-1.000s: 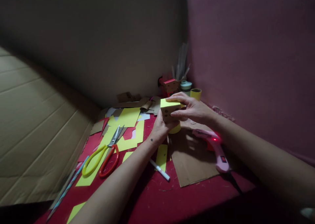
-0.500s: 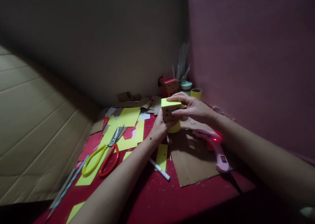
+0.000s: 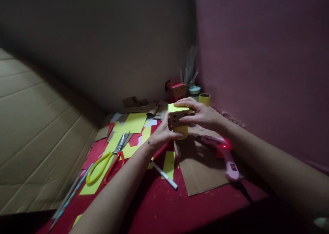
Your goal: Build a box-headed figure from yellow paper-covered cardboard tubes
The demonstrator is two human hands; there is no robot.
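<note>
In the middle of the head view is a small cardboard box [image 3: 175,120] with a yellow top and dark round marks on its front. It rests on a yellow tube [image 3: 184,132]. My left hand [image 3: 163,132] is closed around the left side of the tube, its thumb across the front below the box; its other fingers are partly hidden. From the right, my right hand [image 3: 202,113] grips the box, fingers over the yellow top and thumb against the marked front. Under the tube lies a flat cardboard sheet [image 3: 199,177].
A pink glue gun [image 3: 230,167] with a red light lies right of the tube. Scissors [image 3: 119,147], yellow paper [image 3: 136,122], and a white pen [image 3: 167,178] lie to the left. Behind stand a red-topped box figure [image 3: 178,89], a teal-lidded jar [image 3: 194,89] and another yellow tube [image 3: 205,99].
My left wrist has swung a little to the left and my left forearm now covers more of the scissors' red handle. My right hand and the box stay almost in place.
</note>
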